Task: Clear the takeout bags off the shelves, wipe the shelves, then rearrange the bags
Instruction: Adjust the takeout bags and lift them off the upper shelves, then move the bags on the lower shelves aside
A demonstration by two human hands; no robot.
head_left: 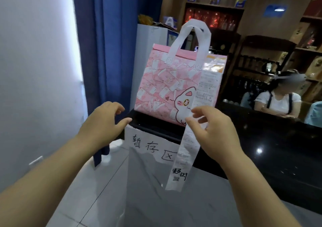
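Head view: upright bag (162, 87); right hand (214, 131) pinches its down-hanging receipt (184, 157), left hand (102, 122) spread.

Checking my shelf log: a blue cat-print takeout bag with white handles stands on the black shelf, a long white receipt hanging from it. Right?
Not blue: the head view shows the cat-print takeout bag is pink. The rest holds.

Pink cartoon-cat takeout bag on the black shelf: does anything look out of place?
Yes. The long white paper receipt on the pink cartoon-cat takeout bag hangs far below the black shelf edge, over part of the white handwritten paper sign. The bag itself stands upright.
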